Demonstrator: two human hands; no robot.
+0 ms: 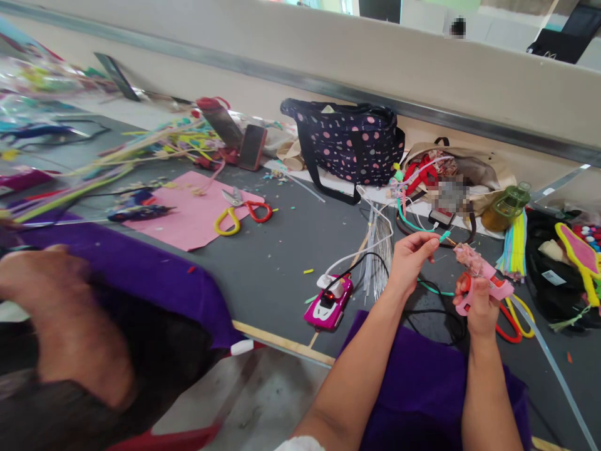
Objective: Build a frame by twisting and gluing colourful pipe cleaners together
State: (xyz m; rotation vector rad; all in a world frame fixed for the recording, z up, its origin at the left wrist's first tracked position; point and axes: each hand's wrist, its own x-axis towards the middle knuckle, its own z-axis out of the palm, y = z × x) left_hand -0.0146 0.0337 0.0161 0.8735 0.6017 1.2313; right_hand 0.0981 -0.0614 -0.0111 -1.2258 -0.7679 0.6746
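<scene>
My left hand (412,255) is closed in a pinch on a thin stick with a green tip (445,237), held above the grey table (282,263). My right hand (479,304) is wrapped round the handle of a pink glue gun (488,280), whose nozzle end, crusted with pinkish glue, points up toward the stick's tip. The two hands are close together at the right. A black cord runs from the gun across the table.
A pink car-shaped power strip (329,302) lies left of my hands. Purple cloth (422,382) lies under my arms. Scissors (241,212) rest on pink paper (188,219). A dotted dark bag (350,143) stands by the wall. Another person's blurred arm (61,319) is at the left.
</scene>
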